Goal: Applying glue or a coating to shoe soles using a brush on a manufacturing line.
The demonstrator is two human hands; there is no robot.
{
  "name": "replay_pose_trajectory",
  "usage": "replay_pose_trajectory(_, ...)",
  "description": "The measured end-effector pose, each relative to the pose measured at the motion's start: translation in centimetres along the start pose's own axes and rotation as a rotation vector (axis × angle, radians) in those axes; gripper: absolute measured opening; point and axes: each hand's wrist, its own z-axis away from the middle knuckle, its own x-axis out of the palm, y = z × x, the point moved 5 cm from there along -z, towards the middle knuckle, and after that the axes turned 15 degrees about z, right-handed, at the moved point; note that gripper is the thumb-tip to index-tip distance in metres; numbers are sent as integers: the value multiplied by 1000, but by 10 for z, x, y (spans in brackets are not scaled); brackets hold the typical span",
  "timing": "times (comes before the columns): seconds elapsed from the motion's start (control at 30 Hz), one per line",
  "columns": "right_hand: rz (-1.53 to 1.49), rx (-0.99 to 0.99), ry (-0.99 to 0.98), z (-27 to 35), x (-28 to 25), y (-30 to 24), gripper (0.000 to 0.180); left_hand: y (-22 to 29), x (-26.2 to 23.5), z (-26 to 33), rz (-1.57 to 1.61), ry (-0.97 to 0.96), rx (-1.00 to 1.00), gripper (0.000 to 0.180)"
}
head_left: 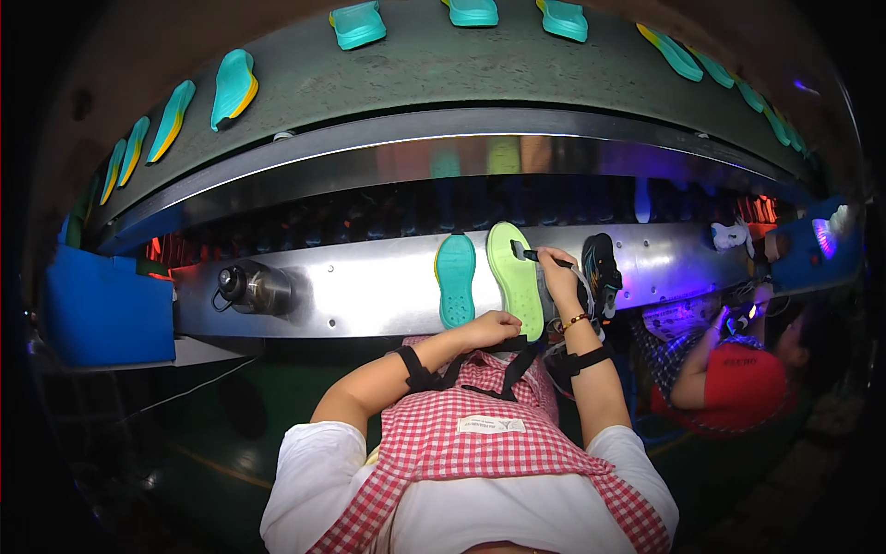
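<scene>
On the shiny metal counter (369,286) in front of me, a light green shoe sole (516,277) lies lengthwise, its heel end toward my body. My left hand (494,330) rests at that near end, fingers curled loosely against the sole's lower edge; I cannot tell whether they truly grip it. My right hand (556,274) sits just right of the sole near its upper half, fingers pinched narrow around a small dark brush (532,255) whose tip touches the sole's top right edge. My right forearm rises steeply from the lower edge, wrist bent left; my left forearm comes in bent at the elbow. A teal sole (455,279) lies just left of the green one.
</scene>
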Motion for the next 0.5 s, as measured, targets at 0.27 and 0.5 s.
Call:
replay_pose_trajectory(0.27, 160, -34, -6, -23, 35, 40, 21, -42, 20, -63, -1124, -118, 369, 32)
replay_pose_trajectory(0.5, 547, -159, -128, -1, 36, 20, 25, -64, 27, -67, -1366, 178, 424, 17)
